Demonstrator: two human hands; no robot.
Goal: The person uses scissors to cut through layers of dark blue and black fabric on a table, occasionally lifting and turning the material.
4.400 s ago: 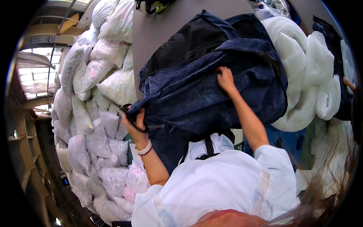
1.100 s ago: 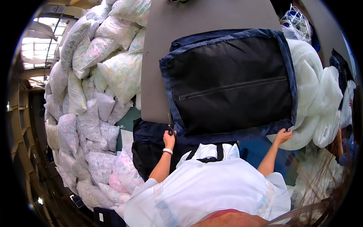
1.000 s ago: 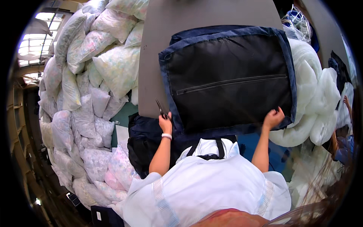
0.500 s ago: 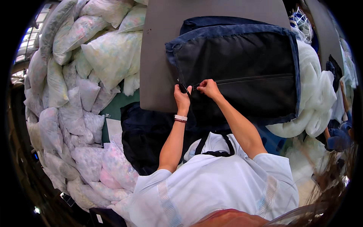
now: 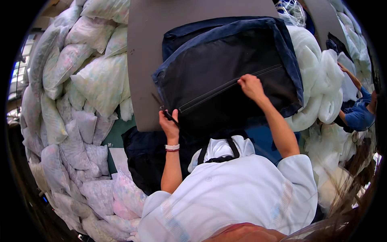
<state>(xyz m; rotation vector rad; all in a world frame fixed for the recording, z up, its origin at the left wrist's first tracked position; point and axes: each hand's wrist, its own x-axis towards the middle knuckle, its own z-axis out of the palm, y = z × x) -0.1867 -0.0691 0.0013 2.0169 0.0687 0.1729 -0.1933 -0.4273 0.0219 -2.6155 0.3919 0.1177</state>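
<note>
A dark navy cushion cover [image 5: 217,60] with a black underside lies flat on the brown table [image 5: 145,60]. A long zipper [image 5: 213,93] runs slantwise across it. My left hand [image 5: 169,123] grips the cover's near left corner, by the zipper's lower end, and a thin dark tool sticks out of its fist. My right hand [image 5: 250,85] pinches the zipper about two thirds along, toward its upper right end.
Plastic-wrapped pillows [image 5: 76,92] are stacked high on the left. White rolled wadding [image 5: 322,84] is piled to the right of the table. More dark fabric [image 5: 141,155] hangs below the table edge. A person in blue [image 5: 358,115] stands at the far right.
My right hand has slid along the zipper from beside my left hand toward the upper right. My left hand stays at the near left corner. The cover lies slightly more slanted.
</note>
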